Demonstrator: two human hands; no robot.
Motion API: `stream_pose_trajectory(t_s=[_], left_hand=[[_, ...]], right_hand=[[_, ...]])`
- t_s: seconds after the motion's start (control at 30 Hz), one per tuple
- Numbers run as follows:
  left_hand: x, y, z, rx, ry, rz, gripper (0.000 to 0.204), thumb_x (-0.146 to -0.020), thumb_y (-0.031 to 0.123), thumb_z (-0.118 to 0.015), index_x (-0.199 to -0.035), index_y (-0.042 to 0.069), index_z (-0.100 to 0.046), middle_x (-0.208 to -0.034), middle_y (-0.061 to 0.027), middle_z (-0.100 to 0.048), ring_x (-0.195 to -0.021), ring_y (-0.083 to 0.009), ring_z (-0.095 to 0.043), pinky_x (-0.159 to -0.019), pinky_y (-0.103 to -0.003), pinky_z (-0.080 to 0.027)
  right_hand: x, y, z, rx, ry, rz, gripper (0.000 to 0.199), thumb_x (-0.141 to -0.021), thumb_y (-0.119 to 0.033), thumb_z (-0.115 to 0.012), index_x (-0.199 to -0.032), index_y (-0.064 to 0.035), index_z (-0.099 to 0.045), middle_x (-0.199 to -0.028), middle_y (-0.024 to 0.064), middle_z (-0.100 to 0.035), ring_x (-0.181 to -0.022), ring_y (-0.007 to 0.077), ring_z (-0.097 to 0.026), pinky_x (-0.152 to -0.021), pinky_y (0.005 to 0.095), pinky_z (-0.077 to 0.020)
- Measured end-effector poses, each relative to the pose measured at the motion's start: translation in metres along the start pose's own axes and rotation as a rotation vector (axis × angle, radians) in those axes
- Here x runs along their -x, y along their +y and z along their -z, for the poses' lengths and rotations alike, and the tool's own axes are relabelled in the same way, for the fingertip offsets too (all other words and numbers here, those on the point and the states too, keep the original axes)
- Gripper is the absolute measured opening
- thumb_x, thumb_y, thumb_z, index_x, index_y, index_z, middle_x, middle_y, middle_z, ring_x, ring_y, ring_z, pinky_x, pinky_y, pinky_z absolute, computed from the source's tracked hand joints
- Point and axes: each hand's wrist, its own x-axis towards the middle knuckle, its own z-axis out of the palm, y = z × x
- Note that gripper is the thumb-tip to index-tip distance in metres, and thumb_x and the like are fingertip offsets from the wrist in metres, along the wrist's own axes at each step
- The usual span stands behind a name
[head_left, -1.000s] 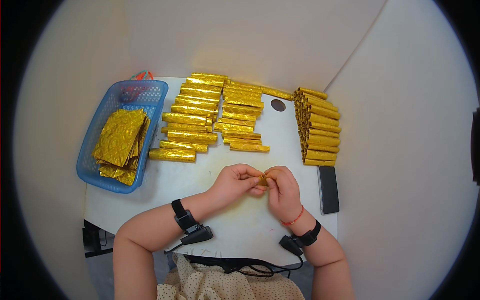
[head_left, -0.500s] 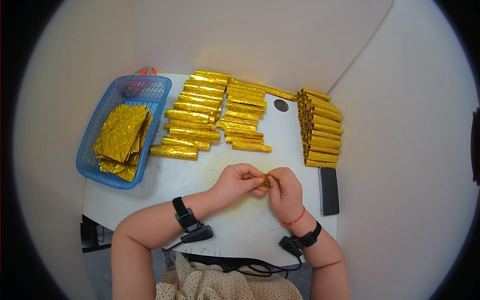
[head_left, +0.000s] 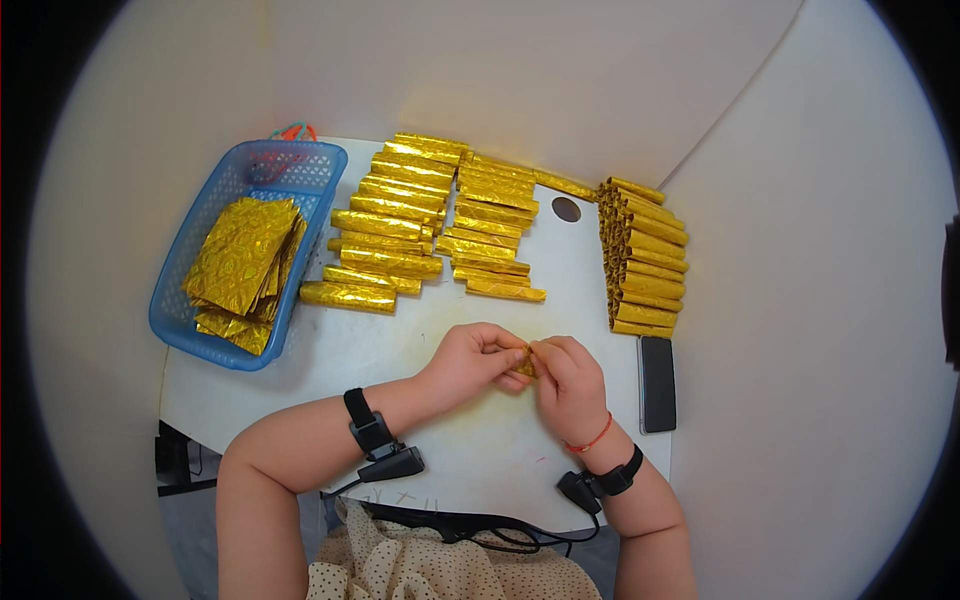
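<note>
My left hand (head_left: 474,362) and my right hand (head_left: 570,383) meet over the near middle of the white table. Both pinch a small piece of gold foil paper (head_left: 527,362) between their fingertips. Most of that piece is hidden by the fingers, so its full shape cannot be made out. Beyond my hands lie rolled gold foil papers in two columns, a left one (head_left: 385,226) and a shorter right one (head_left: 492,236). A stack of more gold rolls (head_left: 652,262) stands to the right.
At the left, a blue plastic basket (head_left: 165,318) holds flat gold foil sheets (head_left: 240,262). A dark phone (head_left: 657,384) lies by the right edge below the stacked rolls. A round dark hole (head_left: 566,209) sits in the table (head_left: 425,325). Pale walls (head_left: 480,80) enclose the back and sides.
My hands stay together on the gold foil piece, with only a slight shift of the fingers. The whole view has tilted a little; the rolls and basket keep their places.
</note>
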Motion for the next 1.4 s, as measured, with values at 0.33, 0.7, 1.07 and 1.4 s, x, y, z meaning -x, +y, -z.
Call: stream_pose_trajectory(t_s=[0.33, 0.7, 1.07, 1.4], left_hand=[[0.0, 0.004, -0.004, 0.143, 0.052, 0.054, 0.019, -0.106, 0.006, -0.062, -0.119, -0.007, -0.066, -0.112, -0.0188, -0.074, -0.095, -0.0253, -0.077, -0.086, -0.035, -0.065], [-0.003, 0.005, 0.001, 0.148, 0.033, 0.056, 0.016, -0.105, 0.004, -0.062, -0.115, -0.007, -0.067, -0.108, -0.0186, -0.075, -0.094, -0.0258, -0.077, -0.085, -0.035, -0.065], [0.0, 0.013, 0.0, -0.049, 0.025, 0.04, 0.02, -0.103, 0.007, -0.067, -0.117, -0.008, -0.067, -0.102, -0.0165, -0.077, -0.083, -0.0238, -0.078, -0.078, -0.033, -0.066], [-0.001, 0.006, -0.001, 0.209, 0.028, 0.121, 0.019, -0.106, 0.008, -0.062, -0.117, -0.008, -0.067, -0.11, -0.019, -0.074, -0.097, -0.0262, -0.077, -0.088, -0.036, -0.065]], right_hand=[[0.0, 0.0, -0.002, -0.097, 0.048, -0.074, 0.017, -0.091, 0.003, -0.069, -0.108, 0.0009, -0.068, -0.098, 0.0175, -0.068, -0.085, 0.0361, -0.067, -0.073, 0.0399, -0.0558], [-0.001, -0.001, 0.001, -0.147, 0.036, -0.065, 0.014, -0.09, 0.003, -0.071, -0.104, 0.0013, -0.07, -0.099, 0.0176, -0.071, -0.086, 0.0337, -0.07, -0.075, 0.0377, -0.0572], [-0.001, 0.001, 0.0, -0.189, 0.06, -0.002, 0.015, -0.09, 0.005, -0.071, -0.104, 0.0012, -0.069, -0.095, 0.0151, -0.071, -0.082, 0.0274, -0.068, -0.074, 0.0332, -0.0557], [-0.001, 0.0, 0.0, -0.171, 0.085, -0.087, 0.014, -0.091, 0.004, -0.071, -0.104, 0.0005, -0.07, -0.096, 0.0154, -0.07, -0.084, 0.0313, -0.069, -0.074, 0.0364, -0.0565]])
